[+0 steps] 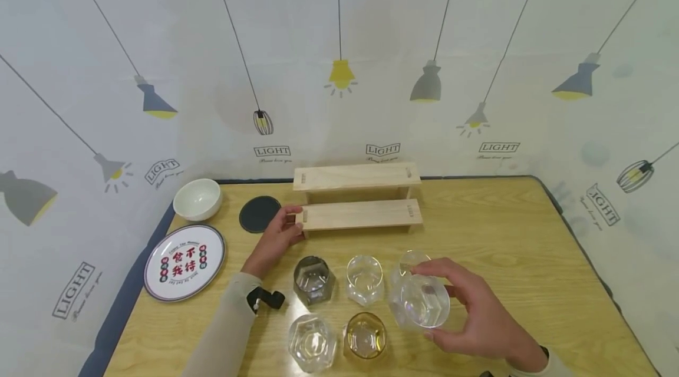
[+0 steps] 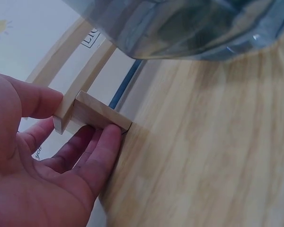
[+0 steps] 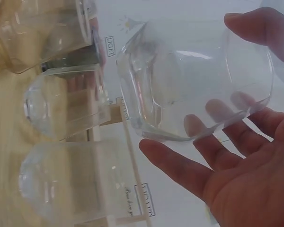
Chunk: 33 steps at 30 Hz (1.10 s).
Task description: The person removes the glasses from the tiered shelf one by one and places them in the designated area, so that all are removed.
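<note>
My left hand (image 1: 273, 240) grips the left end of the lower step of a two-tier wooden rack (image 1: 361, 215). In the left wrist view its thumb lies at the top board (image 2: 87, 75), with fingers against the upright leg (image 2: 102, 113). My right hand (image 1: 480, 315) holds a clear faceted glass (image 3: 180, 80), raised and tilted, thumb on one side and fingers on the other. Behind it, partly hidden, stands another clear glass (image 1: 412, 260). Nearby are a grey glass (image 1: 314, 281), a clear glass (image 1: 365, 278), an amber glass (image 1: 366, 337) and a clear faceted glass (image 1: 312, 343).
A white bowl (image 1: 197, 200) and a round plate with printed characters (image 1: 185, 262) sit at the left of the wooden table (image 1: 530, 247). A dark round coaster (image 1: 259, 214) lies left of the rack. Behind, a lamp-patterned cloth (image 1: 382, 23) hangs at the table's back edge.
</note>
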Motion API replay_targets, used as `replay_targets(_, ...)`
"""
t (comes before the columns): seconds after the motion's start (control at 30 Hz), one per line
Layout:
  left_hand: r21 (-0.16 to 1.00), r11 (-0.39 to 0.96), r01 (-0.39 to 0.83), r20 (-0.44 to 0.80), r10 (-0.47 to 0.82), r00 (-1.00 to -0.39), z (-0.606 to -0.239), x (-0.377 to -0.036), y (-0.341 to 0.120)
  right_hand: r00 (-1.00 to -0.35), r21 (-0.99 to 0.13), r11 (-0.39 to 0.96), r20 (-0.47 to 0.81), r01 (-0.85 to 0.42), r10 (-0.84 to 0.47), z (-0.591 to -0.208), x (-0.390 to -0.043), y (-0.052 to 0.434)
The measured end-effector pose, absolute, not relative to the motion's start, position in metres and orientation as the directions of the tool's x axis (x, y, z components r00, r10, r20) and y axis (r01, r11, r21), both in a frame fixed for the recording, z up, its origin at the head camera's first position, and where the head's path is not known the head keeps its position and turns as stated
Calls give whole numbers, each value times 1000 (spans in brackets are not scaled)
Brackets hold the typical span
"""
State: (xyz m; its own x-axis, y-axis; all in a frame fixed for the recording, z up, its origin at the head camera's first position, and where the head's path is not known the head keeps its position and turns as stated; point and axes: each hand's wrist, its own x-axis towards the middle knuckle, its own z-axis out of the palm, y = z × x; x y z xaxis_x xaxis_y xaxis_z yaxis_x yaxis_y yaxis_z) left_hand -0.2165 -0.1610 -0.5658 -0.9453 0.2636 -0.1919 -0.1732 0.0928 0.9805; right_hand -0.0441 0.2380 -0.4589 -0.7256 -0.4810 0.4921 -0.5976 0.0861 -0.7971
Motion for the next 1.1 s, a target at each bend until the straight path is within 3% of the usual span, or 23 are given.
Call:
replay_targets(0.2, 980, 104, -168, -190, 272, -943, -566, -216, -162, -768, -828, 144, 418, -542, -486, -474, -31, 246)
replay_targets(0.43, 980, 102, -173, -194, 272, -942, -564, -217, -164, -851, -865, 325, 192, -382, -488, -493, -20, 252)
replay_targets(0.6, 982, 89, -168, -187, 281, -941, -563, -217, -162, -878, -862, 400, 99, -310, -468, -506, -20, 254)
replay_targets(0.87, 984, 80, -161, -178, 300, -937, -567, -219, -160, -890, -848, 438, 82, -298, -448, -519, -20, 253)
replay_targets(1.1, 981, 88, -171, -190, 311, -931, -566, -219, -160, -882, -868, 388, 110, -310, -458, -523, -20, 251)
